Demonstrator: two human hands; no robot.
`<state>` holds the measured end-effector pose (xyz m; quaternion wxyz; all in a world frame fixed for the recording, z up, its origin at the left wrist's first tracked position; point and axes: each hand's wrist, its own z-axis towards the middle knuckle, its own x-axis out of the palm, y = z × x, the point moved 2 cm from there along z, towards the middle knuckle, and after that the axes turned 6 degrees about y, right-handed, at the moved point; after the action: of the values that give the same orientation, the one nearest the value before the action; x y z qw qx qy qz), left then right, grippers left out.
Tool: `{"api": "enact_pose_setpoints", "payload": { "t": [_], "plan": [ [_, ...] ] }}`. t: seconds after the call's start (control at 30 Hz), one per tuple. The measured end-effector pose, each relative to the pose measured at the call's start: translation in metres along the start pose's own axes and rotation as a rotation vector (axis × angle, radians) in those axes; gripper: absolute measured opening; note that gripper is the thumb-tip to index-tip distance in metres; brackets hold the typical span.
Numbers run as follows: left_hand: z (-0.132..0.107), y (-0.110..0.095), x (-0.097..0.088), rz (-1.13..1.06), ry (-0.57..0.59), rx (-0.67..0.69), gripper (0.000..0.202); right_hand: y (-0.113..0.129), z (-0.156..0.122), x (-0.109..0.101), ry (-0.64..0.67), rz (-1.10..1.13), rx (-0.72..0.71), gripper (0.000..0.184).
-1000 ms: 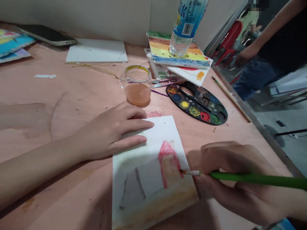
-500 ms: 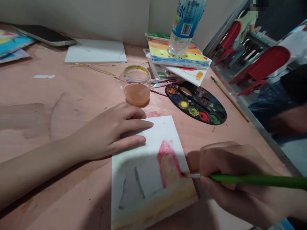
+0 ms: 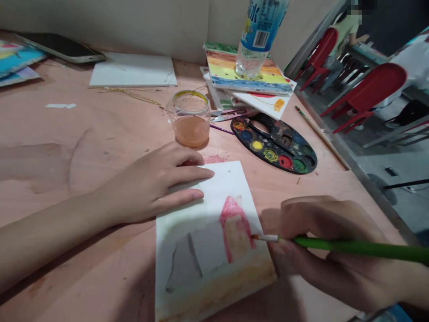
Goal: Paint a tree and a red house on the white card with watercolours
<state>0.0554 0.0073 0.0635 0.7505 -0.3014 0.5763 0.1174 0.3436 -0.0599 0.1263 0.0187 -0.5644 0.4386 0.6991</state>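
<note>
Paintbrush (image 3: 355, 246) gripped in the curled fingers of our right hand (image 3: 321, 228), we touch its tip to the pink shape on a white painted card (image 3: 204, 210), which lies on the wooden table (image 3: 77, 120). Our left hand (image 3: 150, 183) pins the card, fingers open and flat. A slipped stroke could smear the pink; a careless knock could tip the jar of orange water (image 3: 191, 129) just beyond.

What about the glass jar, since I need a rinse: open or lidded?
Open: the glass jar shows no lid on its yellow-rimmed mouth.
</note>
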Motion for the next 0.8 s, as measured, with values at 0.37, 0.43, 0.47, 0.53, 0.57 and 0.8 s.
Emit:
{"api": "enact_pose_setpoints", "payload": {
  "t": [0.37,0.43,0.47,0.53,0.57,0.8],
  "plan": [
    [-0.0007,-0.0011,-0.0018,0.005,-0.007,0.016,0.044,-0.0007,0.0041,-0.0020,-0.007,0.017,0.001,0.018],
    [-0.0005,-0.0011,-0.0011,0.020,-0.015,0.030,0.044,-0.0011,0.0046,-0.0017,-0.016,0.032,0.004,0.020],
    [-0.0004,-0.0010,-0.0007,0.025,-0.015,0.033,0.044,-0.0010,0.0046,-0.0018,-0.032,0.045,-0.004,0.020],
    [0.0000,-0.0007,-0.0003,0.022,-0.009,0.025,0.044,-0.0008,0.0037,-0.0016,-0.052,0.058,-0.013,0.017],
    [0.0001,-0.0005,-0.0003,0.015,-0.004,0.016,0.044,-0.0009,0.0029,-0.0011,-0.043,0.057,-0.013,0.017],
    [0.0006,-0.0010,-0.0009,-0.030,0.046,-0.065,0.045,-0.0051,-0.0029,0.0017,-0.004,0.121,0.024,0.019]
  ]
}}
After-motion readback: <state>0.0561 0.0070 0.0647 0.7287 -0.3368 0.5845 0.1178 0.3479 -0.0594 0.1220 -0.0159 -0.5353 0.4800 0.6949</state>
